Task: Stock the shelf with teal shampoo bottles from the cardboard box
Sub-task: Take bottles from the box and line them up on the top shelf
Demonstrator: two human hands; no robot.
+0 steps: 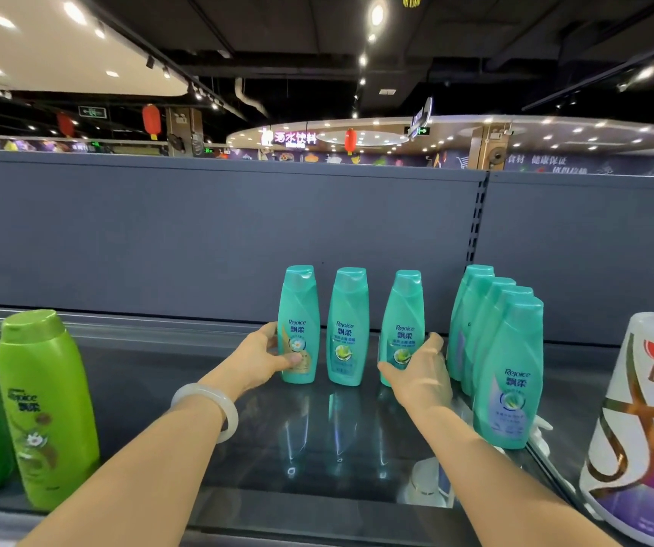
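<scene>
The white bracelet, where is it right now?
In the head view the white bracelet is on the left wrist, low and left of the middle, between the light green bottle and the three teal bottles at the shelf's back.

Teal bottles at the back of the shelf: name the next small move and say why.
Probably let go with both hands. The left hand grips the left teal bottle and the right hand grips the right teal bottle; both stand upright on the shelf beside the middle bottle.

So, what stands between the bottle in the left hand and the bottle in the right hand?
One teal bottle stands upright between them, touched by neither the left hand nor the right hand; the head view shows it.
</scene>
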